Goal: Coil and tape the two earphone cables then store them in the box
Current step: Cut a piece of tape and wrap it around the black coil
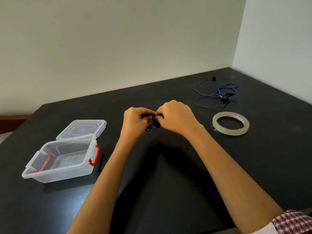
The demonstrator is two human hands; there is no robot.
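A black table (270, 157) with a faint wood grain fills the lower frame. Behind it rises a plain off-white back wall (118, 39), meeting a brighter side wall (278, 48) in a corner at upper right. At the left edge are a brown strip (13, 117) and pale floor (5, 135).

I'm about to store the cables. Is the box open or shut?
Open. Its lid is off and lies on the table behind the box; nothing shows inside.
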